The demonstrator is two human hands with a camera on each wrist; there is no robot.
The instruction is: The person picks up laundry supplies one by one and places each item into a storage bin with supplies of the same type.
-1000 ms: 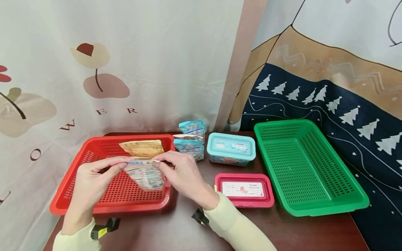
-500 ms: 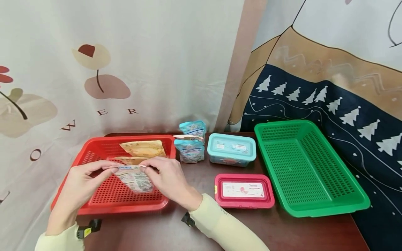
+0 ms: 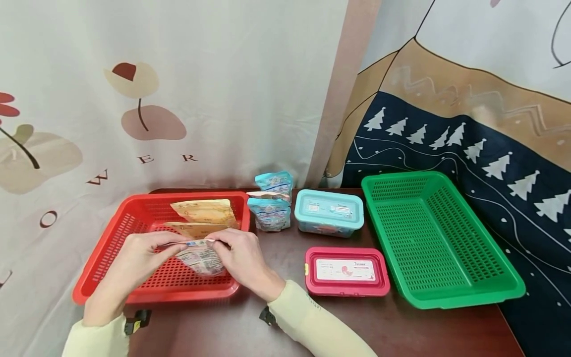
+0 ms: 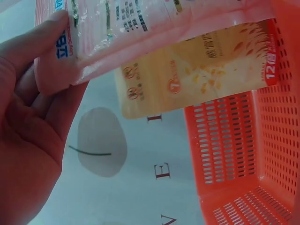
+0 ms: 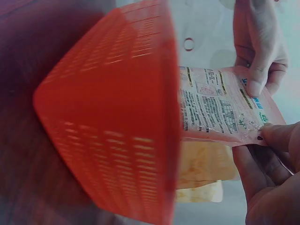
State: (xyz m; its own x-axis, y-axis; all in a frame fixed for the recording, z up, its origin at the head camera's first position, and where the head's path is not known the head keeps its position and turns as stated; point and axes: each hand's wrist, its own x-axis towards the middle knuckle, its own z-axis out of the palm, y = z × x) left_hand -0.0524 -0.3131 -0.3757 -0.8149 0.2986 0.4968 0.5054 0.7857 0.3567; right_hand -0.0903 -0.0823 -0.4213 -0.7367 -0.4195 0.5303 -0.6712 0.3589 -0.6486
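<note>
A pink-edged printed pouch point(image 3: 202, 259) hangs inside the red basket point(image 3: 153, 298), held by its top edge. At its left top corner my left hand point(image 3: 134, 263) pinches it between thumb and fingers. My right hand point(image 3: 245, 258) pinches the right top corner; the right wrist view shows this pouch point(image 5: 211, 105) between both hands. Behind it in the basket stand two yellow-tan pouches, the rear pouch point(image 3: 205, 210) and the nearer pouch point(image 3: 192, 228). The left wrist view shows a yellow pouch point(image 4: 201, 70) just beyond the pink one.
Several blue pouches point(image 3: 271, 213) stand right of the red basket. Beside them is a light-blue lidded box point(image 3: 329, 210), with a pink lidded box point(image 3: 347, 271) in front. A green basket point(image 3: 446, 243) stands at the right. A curtain point(image 3: 250, 99) hangs behind the table point(image 3: 214, 327).
Both hands first moved left and toward the table's front with the pink pouch, lowering it in the basket. Since then the left hand has shifted back right. The second yellow-tan pouch came into view.
</note>
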